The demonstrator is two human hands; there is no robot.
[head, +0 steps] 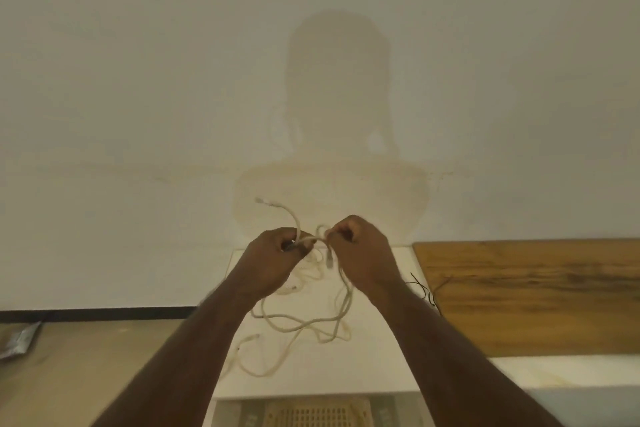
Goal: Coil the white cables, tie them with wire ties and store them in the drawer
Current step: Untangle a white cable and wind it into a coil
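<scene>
Currently, at lower left of the frame, a grey packet lies on the floor. At centre, my left hand grips one white cable, whose plug end arcs up above the fist. My right hand, just beside it, pinches the same cable, a connector hanging below. The remaining loops lie loose on the white cabinet top. Thin black wire ties lie right of centre, beside a wooden board.
</scene>
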